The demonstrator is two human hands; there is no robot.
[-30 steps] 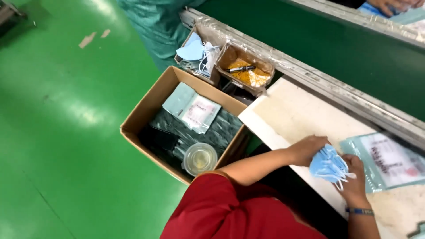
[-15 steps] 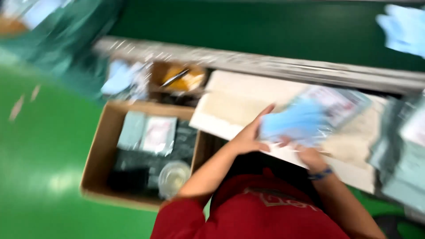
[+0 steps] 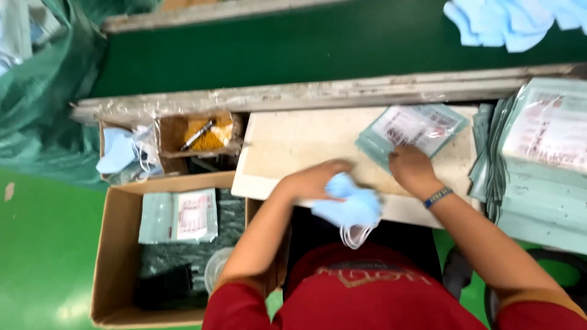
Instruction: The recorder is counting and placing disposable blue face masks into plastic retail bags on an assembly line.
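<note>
Head view, looking down at your hands over a pale counter (image 3: 287, 143) at frame centre. Your left hand (image 3: 315, 182) lies at the counter's near edge, just below centre, its fingers curled over a stack of blue masks (image 3: 351, 205); the stack overhangs the edge and white ear loops (image 3: 353, 235) dangle below it. The grip looks closed on the masks, though the fingertips are hidden beneath them.

Your right hand (image 3: 413, 171), with a dark wristband (image 3: 438, 197), rests right of centre. Its fingers press down, held together, on the near corner of a clear printed pouch (image 3: 416, 128) lying flat on the counter in the upper right of centre. The hand touches the pouch; no pinch shows.

At the right edge of the frame, a fanned pile of more pouches (image 3: 544, 159) sits beside the counter. Behind the counter runs a worn rail (image 3: 318, 95), and past it a dark green belt (image 3: 293, 46) carrying loose blue masks (image 3: 507, 21) in the upper right corner.

Left of the counter, a small tray (image 3: 199, 134) holds yellow material and a pen (image 3: 197, 135); a neighbouring compartment at its left holds one blue mask (image 3: 117, 156). Lower left, an open cardboard box (image 3: 116, 256) stands on the green floor (image 3: 43, 244), with a filled pouch (image 3: 179, 216) on top of its contents. Green sheeting (image 3: 43, 91) fills the upper left.
</note>
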